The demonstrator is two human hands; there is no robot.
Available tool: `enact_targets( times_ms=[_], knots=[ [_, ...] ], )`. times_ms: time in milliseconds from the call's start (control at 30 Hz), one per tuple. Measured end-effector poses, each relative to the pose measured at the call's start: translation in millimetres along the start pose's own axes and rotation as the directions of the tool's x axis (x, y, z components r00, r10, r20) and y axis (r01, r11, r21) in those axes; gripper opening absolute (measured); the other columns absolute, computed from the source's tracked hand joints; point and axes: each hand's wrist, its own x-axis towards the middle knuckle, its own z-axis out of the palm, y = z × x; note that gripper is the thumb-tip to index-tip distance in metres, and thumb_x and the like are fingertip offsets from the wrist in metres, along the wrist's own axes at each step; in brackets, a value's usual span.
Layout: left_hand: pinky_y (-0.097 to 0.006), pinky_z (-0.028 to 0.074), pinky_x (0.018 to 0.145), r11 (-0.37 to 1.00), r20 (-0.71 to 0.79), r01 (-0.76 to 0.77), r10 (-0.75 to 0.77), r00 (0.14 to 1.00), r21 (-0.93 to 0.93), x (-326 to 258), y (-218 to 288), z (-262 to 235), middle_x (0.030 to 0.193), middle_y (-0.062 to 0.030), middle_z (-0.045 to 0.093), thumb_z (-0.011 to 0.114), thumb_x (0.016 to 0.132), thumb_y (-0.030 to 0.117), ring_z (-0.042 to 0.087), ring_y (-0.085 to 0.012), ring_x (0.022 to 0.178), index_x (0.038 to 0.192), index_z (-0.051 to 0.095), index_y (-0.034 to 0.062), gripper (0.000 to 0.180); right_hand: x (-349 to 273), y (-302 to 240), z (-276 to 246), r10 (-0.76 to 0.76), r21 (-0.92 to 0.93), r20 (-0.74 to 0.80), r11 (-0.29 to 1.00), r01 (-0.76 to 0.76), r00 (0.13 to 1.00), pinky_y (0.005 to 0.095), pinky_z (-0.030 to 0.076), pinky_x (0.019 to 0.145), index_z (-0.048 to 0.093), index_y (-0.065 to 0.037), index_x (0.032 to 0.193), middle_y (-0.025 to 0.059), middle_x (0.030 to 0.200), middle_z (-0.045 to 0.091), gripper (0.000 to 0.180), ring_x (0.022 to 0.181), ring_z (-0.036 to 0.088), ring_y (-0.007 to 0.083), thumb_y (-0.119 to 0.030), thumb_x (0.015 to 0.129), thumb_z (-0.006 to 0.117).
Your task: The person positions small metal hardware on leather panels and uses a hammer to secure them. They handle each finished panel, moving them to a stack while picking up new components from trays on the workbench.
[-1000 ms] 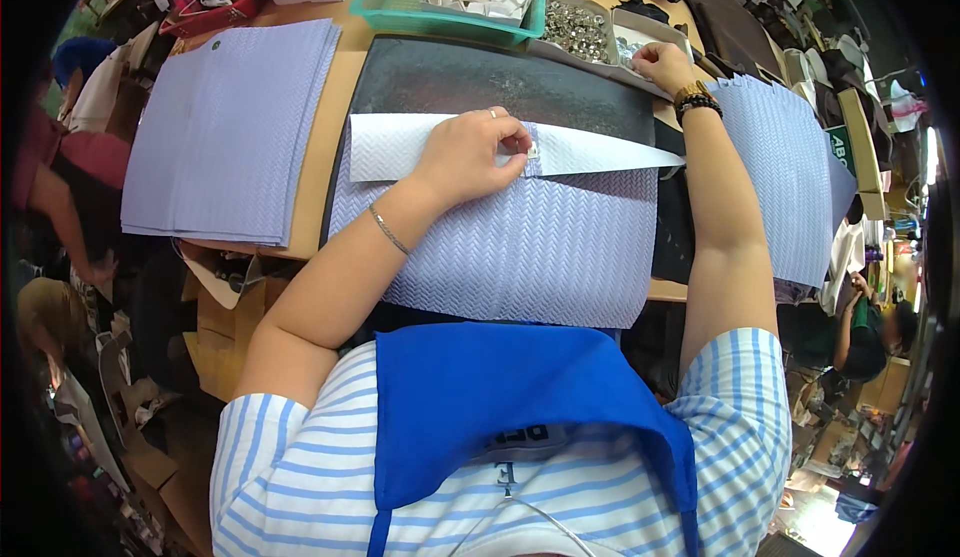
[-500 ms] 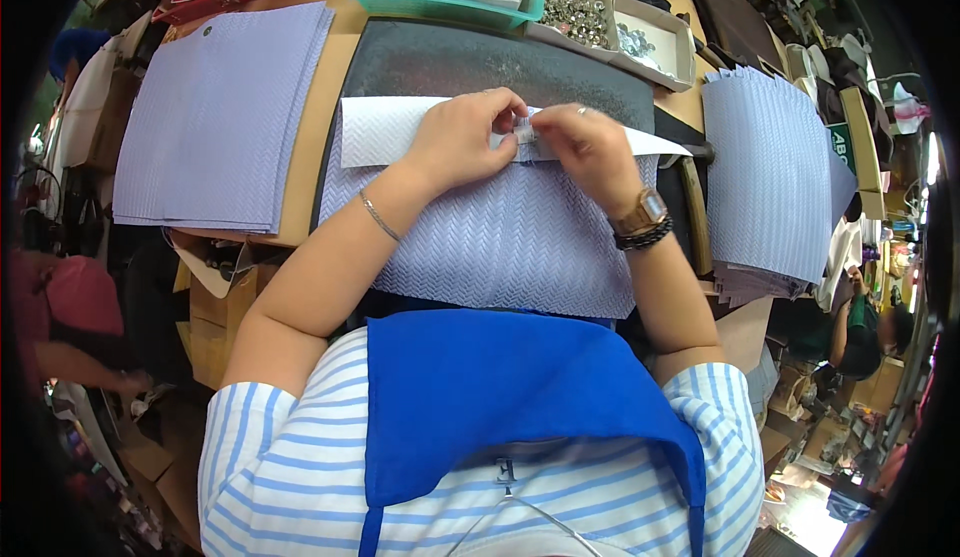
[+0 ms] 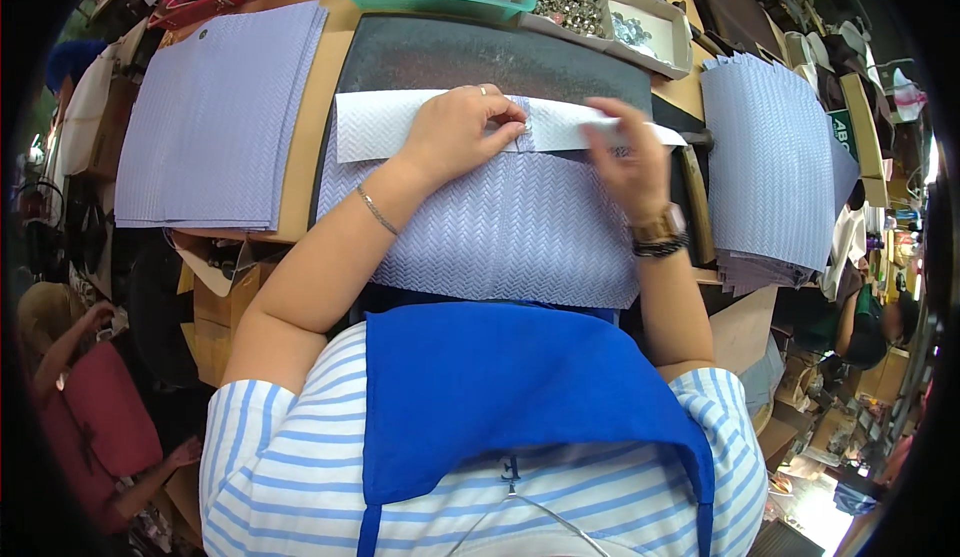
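Note:
A lavender herringbone-textured panel lies before me on a dark work board. Its far edge is folded back toward me, showing a white flap. A narrow lavender strip crosses the middle of that flap. My left hand rests on the flap, thumb and fingertips closed together beside the strip. A tiny pale glint shows at those fingertips; what they pinch is too small to name. Off to the right, above the flap's right part, my right hand is blurred, its fingers apart and nothing seen in them.
Stacks of lavender panels lie left and right. A green tray of white pieces and a carton with small metal parts stand at the back. A hammer's wooden handle lies right. Another person is at left.
My right hand has drawn away from the strip toward the right and its fingers have spread. The left hand stays pinched there. The person at left has moved further into view.

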Motion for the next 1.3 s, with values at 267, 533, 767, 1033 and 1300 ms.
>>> enact_targets(
  times_ms=[267, 533, 767, 1033, 1300],
  knots=[
    [-0.035, 0.056, 0.075, 0.999, 0.076, 0.051, -0.052, 0.996, 0.019, 2.9, 11.9, -3.8, 0.097, -0.0001, 0.076, 0.076, 0.092, 0.029, 0.071, -0.0223, 0.085, 0.099, 0.082, 0.0184, 0.015, -90.3, 104.4, -101.2, 0.273, -0.523, -0.103, 0.803, -0.286, 0.956, 0.0454, 0.055, 0.092, 0.067, -0.004, 0.128, 0.0183, 0.119, 0.07, 0.038, 0.106, 0.069, 0.0375, -0.025, 0.097, 0.074],
    [-0.035, 0.056, 0.074, 1.0, -0.008, -0.002, 0.003, 1.0, 0.012, 0.4, 1.4, 2.8, 0.096, 0.0009, 0.076, 0.077, 0.091, 0.03, 0.071, -0.0225, 0.084, 0.095, 0.083, 0.0167, 0.015, -111.6, 96.3, -107.3, 0.516, -0.259, -0.131, 0.806, -0.532, 0.846, 0.042, 0.056, 0.076, 0.057, -0.002, 0.137, 0.0139, 0.103, 0.068, 0.047, 0.091, 0.069, 0.0257, -0.039, 0.109, 0.057],
    [-0.034, 0.054, 0.071, 0.99, -0.082, -0.069, 0.08, 0.993, 0.123, -0.3, 0.4, 6.9, 0.092, -0.0012, 0.074, 0.081, 0.088, 0.027, 0.068, -0.0201, 0.077, 0.097, 0.083, 0.0147, 0.015, -76.0, -3.5, -78.8, 0.579, 0.419, 0.133, 0.703, -0.575, 0.804, 0.0211, 0.051, 0.061, 0.05, -0.005, 0.148, 0.0038, 0.103, 0.063, 0.043, 0.07, 0.057, 0.0044, -0.017, 0.107, 0.062],
    [-0.033, 0.054, 0.069, 0.994, -0.003, 0.107, -0.107, 0.994, -0.004, 1.6, 4.9, 4.0, 0.09, -0.0032, 0.073, 0.082, 0.086, 0.024, 0.067, -0.0205, 0.075, 0.094, 0.083, 0.0118, 0.015, -62.3, -35.9, -38.0, 0.393, 0.245, 0.304, 0.848, -0.47, 0.868, 0.0315, 0.052, 0.097, 0.037, -0.017, 0.165, 0.0193, 0.138, 0.066, 0.068, 0.109, 0.068, 0.0205, -0.005, 0.103, 0.064],
    [-0.036, 0.055, 0.072, 0.996, -0.006, 0.087, -0.087, 0.996, 0.023, -1.1, 5.4, 2.3, 0.092, -0.0051, 0.074, 0.081, 0.086, 0.022, 0.07, -0.0238, 0.079, 0.092, 0.082, 0.0093, 0.014, -51.4, -31.3, -32.6, 0.12, 0.129, 0.262, 0.979, -0.158, 0.958, 0.0375, 0.053, 0.096, 0.04, -0.015, 0.163, 0.0231, 0.125, 0.068, 0.067, 0.109, 0.07, 0.0309, -0.003, 0.101, 0.063]
  ],
)
